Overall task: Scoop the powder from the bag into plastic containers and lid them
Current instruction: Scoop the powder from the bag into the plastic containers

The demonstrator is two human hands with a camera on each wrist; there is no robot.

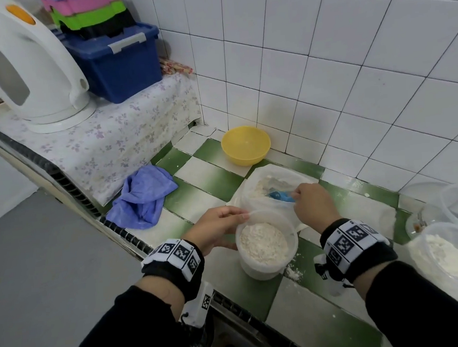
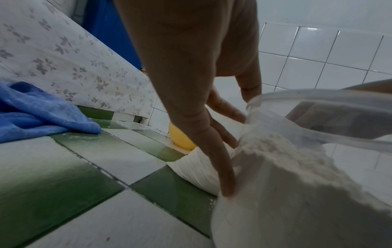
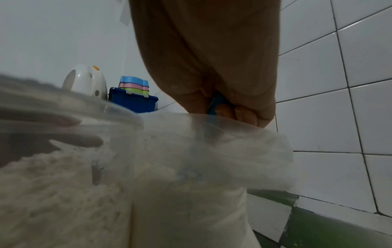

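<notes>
A clear round plastic container (image 1: 268, 263), more than half full of white powder (image 1: 263, 243), stands on the green and white tiled counter (image 1: 201, 186). My left hand (image 1: 221, 227) holds its left side, thumb on the rim and fingers (image 2: 224, 169) curled round the wall (image 2: 286, 193). Just behind it sits the open plastic bag (image 1: 272, 181) of powder. My right hand (image 1: 311, 203) grips the handle of a blue scoop (image 1: 280, 196), whose bowl lies inside the bag. In the right wrist view the fingers (image 3: 248, 114) close round the blue handle (image 3: 214, 104) above the bag (image 3: 222, 151).
A yellow bowl (image 1: 245, 145) sits in the wall corner behind the bag. A blue cloth (image 1: 142, 198) lies to the left. Other containers (image 1: 453, 257) holding powder stand at the right edge. A white kettle (image 1: 22, 66) and blue box (image 1: 120, 64) are on the raised shelf.
</notes>
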